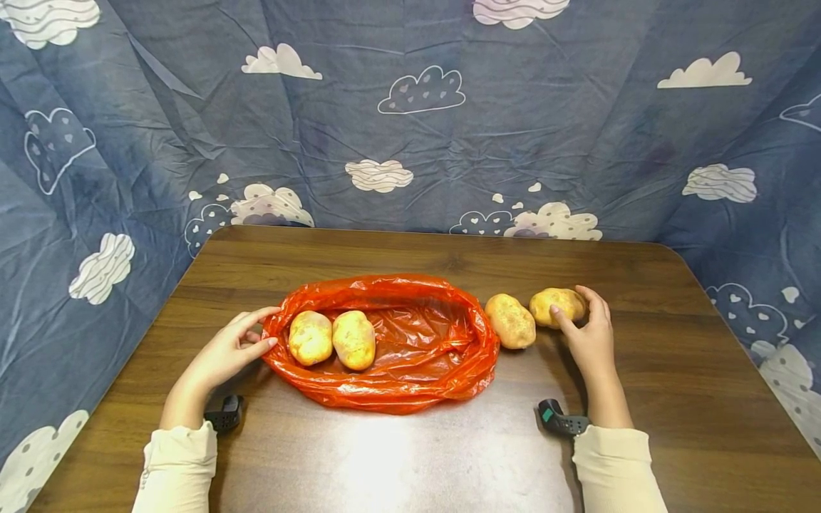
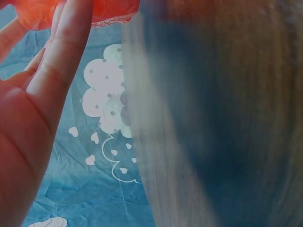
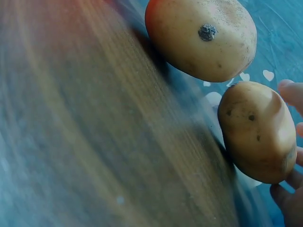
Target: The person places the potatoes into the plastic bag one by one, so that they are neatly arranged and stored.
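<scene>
A red plastic bag (image 1: 410, 395) lies on the table with its mouth spread wide. Two potatoes (image 1: 354, 340) sit side by side in its left part. At the bag's left rim, my left hand (image 1: 224, 349) holds the plastic between thumb and fingers; the left wrist view shows the fingers (image 2: 61, 61) against the red film. My right hand (image 1: 590, 338) grips a potato (image 1: 556, 308) on the right, thumb on its near side and fingers around its far right end. Another potato (image 1: 510, 321) rests between that one and the bag, close against the bag's right edge.
The brown wooden table (image 1: 449, 249) ends at a blue cloth backdrop (image 1: 410, 142) with cloud prints. A black wrist camera (image 1: 226, 413) sits by the left wrist, and another black camera (image 1: 559, 419) by the right wrist.
</scene>
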Demonstrator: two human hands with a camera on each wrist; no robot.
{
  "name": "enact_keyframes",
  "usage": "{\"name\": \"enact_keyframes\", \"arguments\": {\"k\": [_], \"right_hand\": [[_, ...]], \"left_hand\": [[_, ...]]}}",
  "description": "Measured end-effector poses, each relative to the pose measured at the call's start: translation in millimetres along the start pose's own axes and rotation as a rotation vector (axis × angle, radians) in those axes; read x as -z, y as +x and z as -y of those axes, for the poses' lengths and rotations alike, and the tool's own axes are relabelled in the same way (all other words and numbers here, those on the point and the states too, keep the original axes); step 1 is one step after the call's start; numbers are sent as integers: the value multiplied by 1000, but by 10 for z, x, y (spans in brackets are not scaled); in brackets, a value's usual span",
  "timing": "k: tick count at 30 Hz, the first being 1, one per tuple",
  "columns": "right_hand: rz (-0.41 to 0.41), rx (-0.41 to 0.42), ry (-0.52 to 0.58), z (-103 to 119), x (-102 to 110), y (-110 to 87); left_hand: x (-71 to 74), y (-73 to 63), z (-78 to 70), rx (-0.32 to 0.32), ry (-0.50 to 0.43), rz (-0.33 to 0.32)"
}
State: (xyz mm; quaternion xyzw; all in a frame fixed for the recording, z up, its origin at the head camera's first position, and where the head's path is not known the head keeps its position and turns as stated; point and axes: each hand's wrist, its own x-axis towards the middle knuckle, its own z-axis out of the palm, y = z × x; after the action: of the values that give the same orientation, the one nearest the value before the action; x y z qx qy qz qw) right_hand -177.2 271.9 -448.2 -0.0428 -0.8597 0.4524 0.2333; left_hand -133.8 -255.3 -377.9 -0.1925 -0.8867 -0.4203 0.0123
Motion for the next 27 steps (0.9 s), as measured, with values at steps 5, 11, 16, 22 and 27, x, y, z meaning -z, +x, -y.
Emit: {"name": "enact_keyframes", "arguments": {"k": [5, 11, 16, 22, 27], "right_hand": [[40, -96, 31, -26, -6, -10], [74, -202, 121, -38, -26, -12], [63, -231, 110, -26, -20, -18], [16, -203, 141, -10, -10, -9], [-8, -172, 180, 49, 4, -1]], "left_hand": [[0, 3, -10, -8, 13, -12], [-36, 21, 167, -17, 28, -21], [-68, 34, 322, -10, 40, -17], [-19, 13, 72, -11, 17, -12], [1, 6, -23, -4, 27, -7]]}}
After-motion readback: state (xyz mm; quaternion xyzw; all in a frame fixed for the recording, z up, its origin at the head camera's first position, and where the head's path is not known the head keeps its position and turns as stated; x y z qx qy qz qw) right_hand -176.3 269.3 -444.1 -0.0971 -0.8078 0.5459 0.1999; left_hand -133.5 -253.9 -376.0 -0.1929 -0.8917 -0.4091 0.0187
